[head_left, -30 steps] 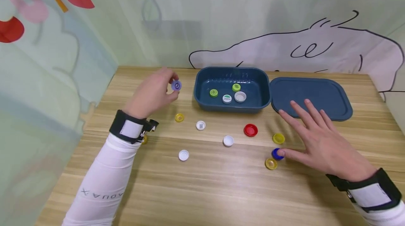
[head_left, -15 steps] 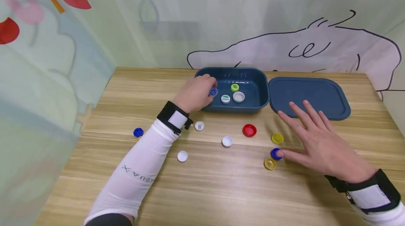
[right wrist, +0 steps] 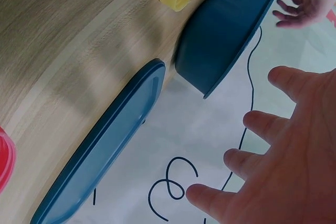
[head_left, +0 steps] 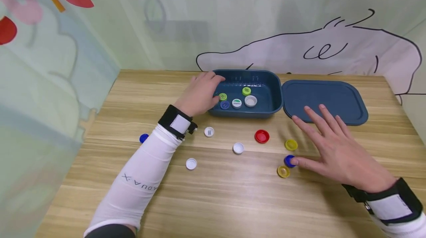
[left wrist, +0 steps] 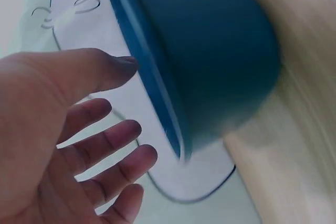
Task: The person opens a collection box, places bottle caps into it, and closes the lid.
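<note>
In the head view my left hand (head_left: 199, 95) is over the left end of a dark blue plastic box (head_left: 246, 114), fingers spread and nothing held. The left wrist view shows its thumb beside the box's rim (left wrist: 157, 85). Inside the box lie a purplish-blue bottle cap (head_left: 225, 105), two green caps (head_left: 246, 91), a white cap with a green mark (head_left: 236, 103) and a larger white cap (head_left: 250, 101). My right hand (head_left: 339, 153) is spread above the table at the right. Its thumb tip overlaps a dark blue cap (head_left: 289, 161); whether it touches cannot be told.
A flat blue lid (head_left: 326, 101) lies right of the box. In front are a red cap (head_left: 262, 136), a yellow cap (head_left: 291, 144), a gold cap (head_left: 283, 171) and several white caps (head_left: 238, 148). A blue cap (head_left: 144, 138) lies left. A printed curtain (head_left: 246, 19) hangs behind.
My left hand carried the purplish-blue cap rightward from beside the box and let it go inside; the hand has since drawn slightly back left. The right hand has stayed put.
</note>
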The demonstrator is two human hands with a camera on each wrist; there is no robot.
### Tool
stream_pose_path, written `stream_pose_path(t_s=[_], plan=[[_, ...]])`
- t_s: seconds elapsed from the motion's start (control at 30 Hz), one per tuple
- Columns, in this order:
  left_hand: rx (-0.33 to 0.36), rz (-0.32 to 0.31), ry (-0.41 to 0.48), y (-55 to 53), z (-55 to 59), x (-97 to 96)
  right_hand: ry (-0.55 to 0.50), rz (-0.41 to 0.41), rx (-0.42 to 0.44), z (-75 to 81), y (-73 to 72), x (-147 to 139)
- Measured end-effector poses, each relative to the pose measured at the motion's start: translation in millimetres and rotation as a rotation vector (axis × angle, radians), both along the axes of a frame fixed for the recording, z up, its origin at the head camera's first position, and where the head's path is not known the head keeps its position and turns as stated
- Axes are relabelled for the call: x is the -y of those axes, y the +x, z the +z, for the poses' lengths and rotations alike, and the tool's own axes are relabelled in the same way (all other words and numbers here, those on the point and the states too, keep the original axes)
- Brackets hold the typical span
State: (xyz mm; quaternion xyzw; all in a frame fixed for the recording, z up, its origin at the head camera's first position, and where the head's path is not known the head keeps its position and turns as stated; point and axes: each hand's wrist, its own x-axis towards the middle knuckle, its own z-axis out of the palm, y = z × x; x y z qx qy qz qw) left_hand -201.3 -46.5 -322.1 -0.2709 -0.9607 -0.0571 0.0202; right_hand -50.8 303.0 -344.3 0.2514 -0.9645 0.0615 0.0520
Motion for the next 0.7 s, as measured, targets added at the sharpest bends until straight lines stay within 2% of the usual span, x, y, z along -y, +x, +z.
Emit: stream_pose_path(t_s=[0.2,0.33,0.53,0.7], plan=[[-0.057,0.006,0.067,7.2,8.6,36.7,0.005,0.007,-0.003,0.6,-1.4,0.2],[-0.05,0.008,0.112,15.4,12.6,64.3,0.014,0.013,-0.005,0.9,-3.8,-0.6],[0.003,0.076,0.13,34.1,12.1,111.9,0.009,0.019,-0.002,1.3,-6.2,-0.6],[0.141,0.201,0.101,53.6,6.2,145.9,0.015,0.011,0.0,-0.1,-5.0,-0.8]])
